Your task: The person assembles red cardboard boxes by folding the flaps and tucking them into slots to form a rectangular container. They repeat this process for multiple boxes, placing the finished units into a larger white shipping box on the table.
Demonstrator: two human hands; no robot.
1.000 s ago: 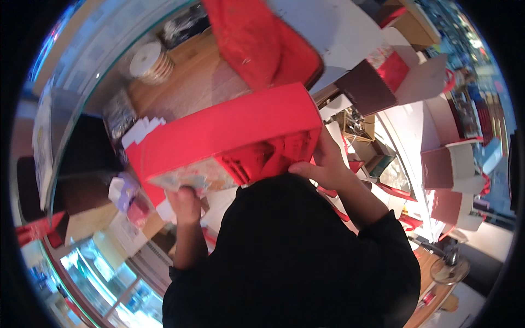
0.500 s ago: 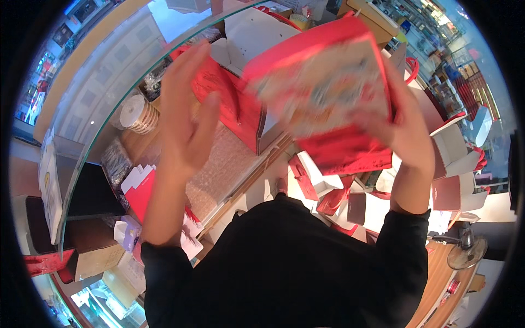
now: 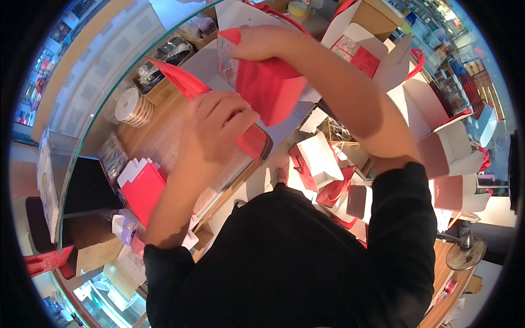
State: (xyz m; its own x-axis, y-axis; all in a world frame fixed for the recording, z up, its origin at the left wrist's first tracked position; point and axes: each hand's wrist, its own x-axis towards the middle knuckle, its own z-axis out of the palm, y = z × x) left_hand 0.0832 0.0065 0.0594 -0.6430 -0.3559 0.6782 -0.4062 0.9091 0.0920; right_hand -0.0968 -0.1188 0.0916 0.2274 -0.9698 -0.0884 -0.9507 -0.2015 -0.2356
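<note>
Box (image 3: 273, 90), red, partly hidden behind hands (image 3: 262, 44) (image 3: 216, 117)

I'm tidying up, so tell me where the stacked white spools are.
In the head view's upper left, the white spools sit between the glass edge and the left hand.

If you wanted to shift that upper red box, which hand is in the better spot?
Probably the right hand: it grips the top of the red box. The left hand is lower, curled at the red side panel of the open box, so it seems less well placed.
</note>
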